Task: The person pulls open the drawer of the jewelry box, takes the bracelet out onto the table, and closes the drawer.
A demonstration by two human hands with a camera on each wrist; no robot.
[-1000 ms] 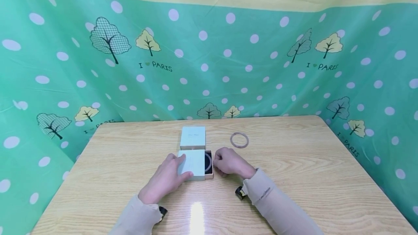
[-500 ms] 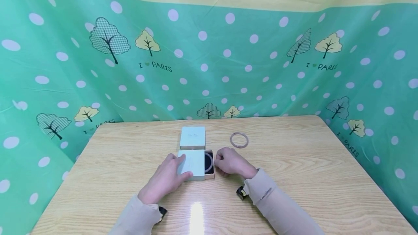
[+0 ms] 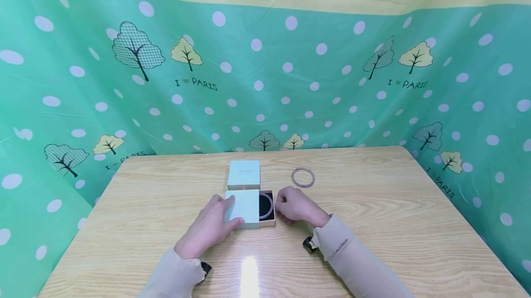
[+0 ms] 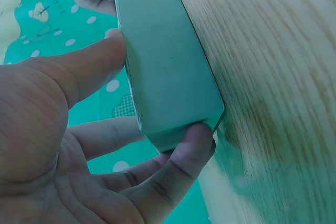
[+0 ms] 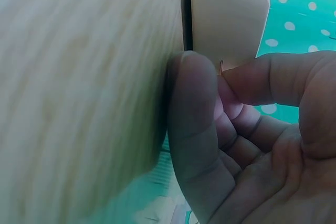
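A pale blue box sleeve (image 3: 244,203) lies on the table, with a bangle box drawer (image 3: 267,224) part way out of its right side. Inside the drawer, a purplish bangle (image 3: 271,206) rests on black lining, partly covered by the sleeve. My left hand (image 3: 209,229) grips the sleeve, thumb on the near side and fingers around the left end, as the left wrist view confirms. At the drawer's front, my right hand (image 3: 299,205) pinches a small pull tab (image 5: 221,67); the fingertips hide most of it.
Directly behind the sleeve stands a second pale blue box (image 3: 244,173), its lid on. A loose purplish bangle (image 3: 303,178) lies flat at the back right. The wooden table (image 3: 394,196) meets a green patterned curtain (image 3: 265,81) behind.
The drawer has slid a little further right out of the sleeve, showing more of the bangle inside. My right hand has moved slightly right with it; the left hand stays put.
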